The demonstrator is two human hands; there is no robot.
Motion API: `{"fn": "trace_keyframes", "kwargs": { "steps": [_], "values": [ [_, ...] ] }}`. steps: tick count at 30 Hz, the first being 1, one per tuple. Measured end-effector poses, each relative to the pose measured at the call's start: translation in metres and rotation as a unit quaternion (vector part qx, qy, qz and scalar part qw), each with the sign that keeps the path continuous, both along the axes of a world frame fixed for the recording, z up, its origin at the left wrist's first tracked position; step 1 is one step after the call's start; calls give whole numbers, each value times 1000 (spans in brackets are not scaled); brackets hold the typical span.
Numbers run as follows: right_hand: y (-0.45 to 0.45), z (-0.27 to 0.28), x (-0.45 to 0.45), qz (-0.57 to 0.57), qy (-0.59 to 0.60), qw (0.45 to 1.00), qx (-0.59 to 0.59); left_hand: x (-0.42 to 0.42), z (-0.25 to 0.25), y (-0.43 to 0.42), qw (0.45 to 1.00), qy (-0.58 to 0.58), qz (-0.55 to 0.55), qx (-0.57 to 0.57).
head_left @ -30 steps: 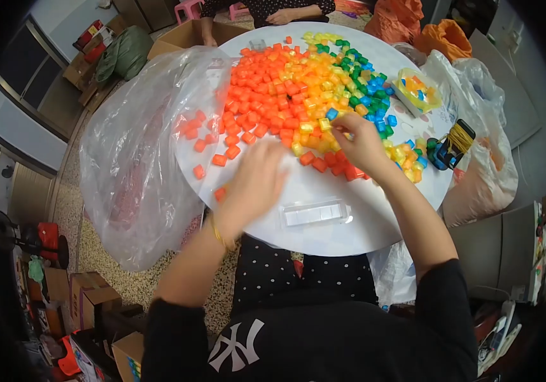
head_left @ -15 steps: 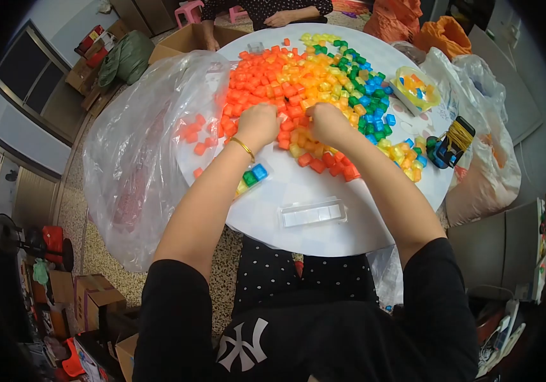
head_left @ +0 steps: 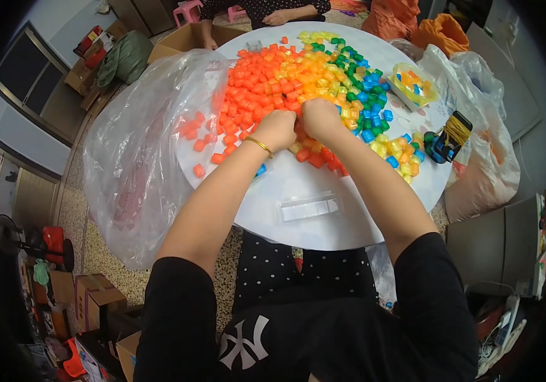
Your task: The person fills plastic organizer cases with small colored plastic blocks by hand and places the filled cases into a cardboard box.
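Translucent cubes in red, orange, yellow, green and blue lie in a wide pile (head_left: 254, 86) on the round white table (head_left: 273, 223). My left hand (head_left: 277, 129) is closed at the pile's near edge, over the red cubes; what its fingertips hold is hidden. Touching or almost touching it, my right hand (head_left: 322, 119) is closed too, its fingertips out of sight. A blue cube (head_left: 260, 170) shows beside my left wrist, the rest of that spot covered by my forearm. Nearer my body lies a clear rectangular plastic case (head_left: 309, 208).
Clear plastic sheeting (head_left: 139, 153) hangs over the table's left edge. A yellow-rimmed container (head_left: 413, 87) and a dark holder wound with yellow cord (head_left: 452, 137) stand at the right. Across the table a person's hand (head_left: 277, 17) rests on the edge.
From reaching apart, both hands came together over the pile, then shifted slightly right. My left forearm now covers most of the row of coloured cubes seen half a second ago.
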State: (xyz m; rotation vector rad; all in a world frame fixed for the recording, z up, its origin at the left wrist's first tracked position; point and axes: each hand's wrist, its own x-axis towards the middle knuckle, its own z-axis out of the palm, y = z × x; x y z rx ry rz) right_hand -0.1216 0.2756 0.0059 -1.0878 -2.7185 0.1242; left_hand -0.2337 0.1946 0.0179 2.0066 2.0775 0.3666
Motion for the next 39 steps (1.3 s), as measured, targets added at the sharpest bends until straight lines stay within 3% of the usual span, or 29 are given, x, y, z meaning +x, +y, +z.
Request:
{"fn": "trace_keyframes", "kwargs": {
  "steps": [3, 5, 7, 9, 11, 15, 17, 19, 21, 23, 26, 27, 30, 32, 34, 36, 37, 39],
  "values": [
    [-2, -3, 7, -25, 20, 999, -6, 16, 24, -28, 993, 46, -12, 110],
    [-15, -11, 24, 3, 218, 975, 34, 35, 40, -70, 971, 14, -12, 239],
    [-54, -4, 57, 42, 365, 930, 23, 48, 36, -120, 964, -10, -9, 265],
    [-107, 8, 96, 77, 363, 926, -71, 57, 17, -154, 978, -13, -5, 207],
    [-138, -18, 113, 152, 337, 929, 28, 63, -2, -161, 979, -16, -12, 204],
    [-136, -23, 109, 231, 298, 926, 10, 72, -23, -165, 979, -5, -18, 201],
    [-101, -10, 98, 127, 327, 933, -77, 75, -22, -170, 979, 3, -21, 202],
    [-59, -3, 62, 49, 318, 945, 56, 79, -18, -171, 982, 37, 11, 184],
    [-41, -11, 38, 12, 184, 977, 108, 84, -16, -164, 979, 46, -24, 198],
    [-46, -12, 41, 18, 205, 973, 102, 84, -28, -160, 983, 17, -84, 164],
    [-89, -6, 77, 39, 256, 962, 82, 82, -44, -160, 988, -72, -32, 135],
    [-108, -9, 92, 37, 255, 963, 73, 84, -50, -161, 982, -50, -16, 183],
    [-130, -27, 115, 94, 242, 964, 48, 94, -40, -159, 985, -47, 23, 163],
    [-107, -14, 127, 147, 346, 926, -38, 96, -27, -159, 985, -13, 8, 174],
    [-34, -12, 141, -53, 356, 932, -34, 97, -25, -162, 984, 18, -4, 178],
    [26, -14, 156, -65, 213, 973, 52, 94, -28, -156, 984, 90, -80, 134],
    [37, -17, 159, -62, 214, 973, 56, 94, -34, -154, 985, 88, -79, 125],
    [49, -18, 158, -35, 48, 997, -42, 93, -41, -152, 985, 93, -75, 127]
  ]
}}
